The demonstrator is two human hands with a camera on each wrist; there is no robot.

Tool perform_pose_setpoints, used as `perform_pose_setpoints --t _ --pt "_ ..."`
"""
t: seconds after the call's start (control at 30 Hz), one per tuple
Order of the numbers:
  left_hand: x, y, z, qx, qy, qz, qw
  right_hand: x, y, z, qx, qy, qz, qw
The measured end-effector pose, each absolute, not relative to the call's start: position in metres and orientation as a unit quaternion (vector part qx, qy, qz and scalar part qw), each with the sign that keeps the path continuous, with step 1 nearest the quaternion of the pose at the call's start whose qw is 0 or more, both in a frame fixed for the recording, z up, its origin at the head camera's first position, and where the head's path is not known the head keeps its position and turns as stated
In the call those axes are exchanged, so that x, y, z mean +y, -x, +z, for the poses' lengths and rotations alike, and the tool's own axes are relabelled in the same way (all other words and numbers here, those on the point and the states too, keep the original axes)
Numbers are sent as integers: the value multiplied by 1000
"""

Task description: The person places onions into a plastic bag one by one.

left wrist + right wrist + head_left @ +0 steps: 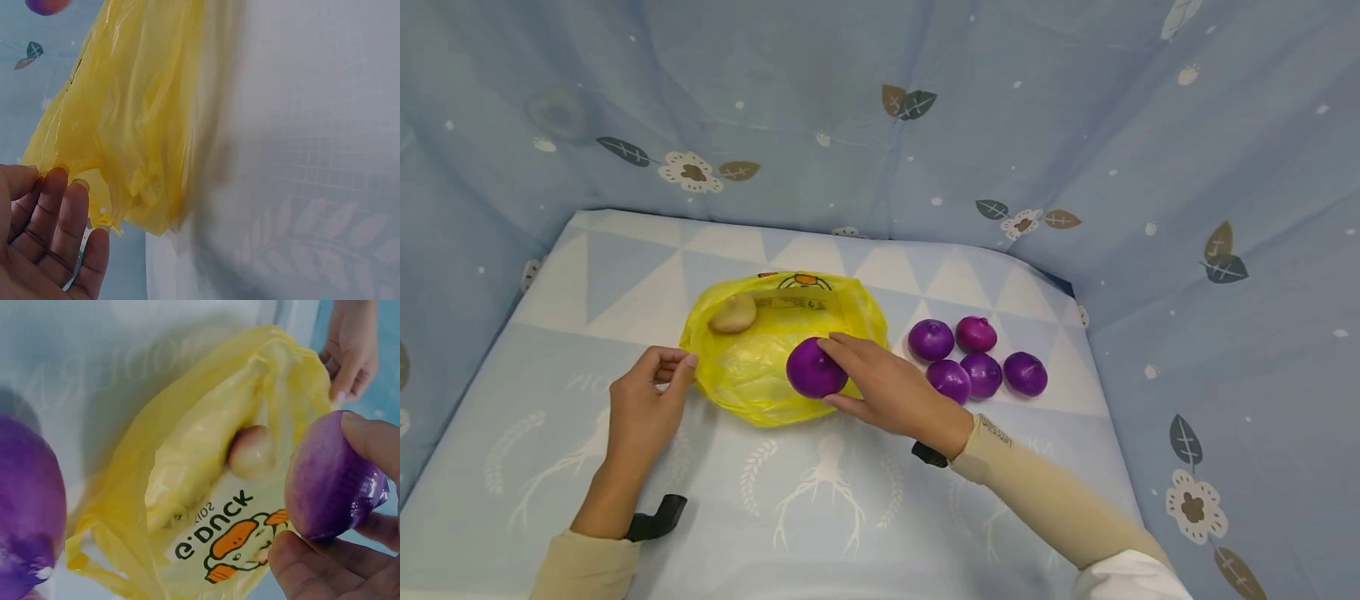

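Left wrist view: left hand (44,240) cut by the frame's left and bottom edges, thumb out of sight; a purple onion (45,5) clipped at the top edge, blurred. Right wrist view: another onion (28,506) cut off at left, right hand (350,550) partly out of frame, and the pale item (251,452) in the yellow bag (187,456) too blurry to identify.

The light is bright, soft and even, and it seems to come from above. Shadows are weak: a pale one lies under the right hand (891,387) and a grey one beside the yellow bag (134,119) in the left wrist view. The bag's plastic shows small glossy highlights. The head view is sharp in the middle and bends outward at the edges. The right wrist view is slightly soft; the purple onion (28,509) at its left edge is blurred.
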State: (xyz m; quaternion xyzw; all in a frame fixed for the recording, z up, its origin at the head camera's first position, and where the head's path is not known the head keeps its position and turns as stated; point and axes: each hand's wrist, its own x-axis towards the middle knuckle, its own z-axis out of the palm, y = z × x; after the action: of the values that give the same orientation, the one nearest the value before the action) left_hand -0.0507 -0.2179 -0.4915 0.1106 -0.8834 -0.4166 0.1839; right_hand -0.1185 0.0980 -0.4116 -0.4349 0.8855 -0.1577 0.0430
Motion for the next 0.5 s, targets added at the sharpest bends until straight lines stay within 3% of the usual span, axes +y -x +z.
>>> perform_pose_setpoints --t 0.5 --pt "-212 53 -491 -880 -111 -425 178 50 162 -434 897 390 -182 99"
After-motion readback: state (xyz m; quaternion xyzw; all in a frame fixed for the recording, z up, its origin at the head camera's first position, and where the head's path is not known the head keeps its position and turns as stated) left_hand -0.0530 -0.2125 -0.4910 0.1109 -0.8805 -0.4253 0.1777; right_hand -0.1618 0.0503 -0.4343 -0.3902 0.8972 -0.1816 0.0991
